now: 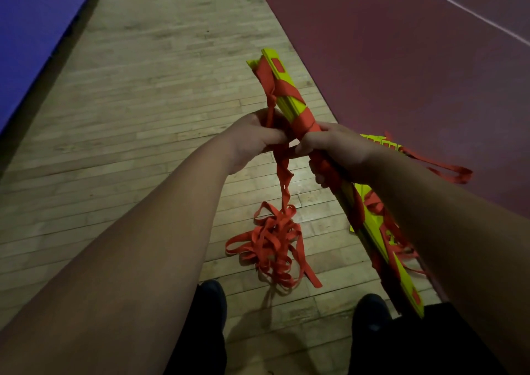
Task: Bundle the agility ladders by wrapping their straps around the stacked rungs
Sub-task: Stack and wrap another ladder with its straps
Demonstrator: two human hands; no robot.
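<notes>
A stack of yellow ladder rungs (289, 93) slants from upper middle down to lower right, held above the floor. Orange strap (304, 116) winds around its upper half in a few turns. My right hand (335, 148) grips the stack at its middle. My left hand (255, 136) pinches the orange strap just left of the stack. From there the loose strap hangs down and ends in a tangled orange heap (272, 242) on the floor.
Another yellow ladder with orange straps (381, 142) lies on the floor behind my right wrist. Wooden floor (143, 116) runs between a blue mat (31, 30) at left and a dark red mat (415, 59) at right. My shoes (212, 297) stand below.
</notes>
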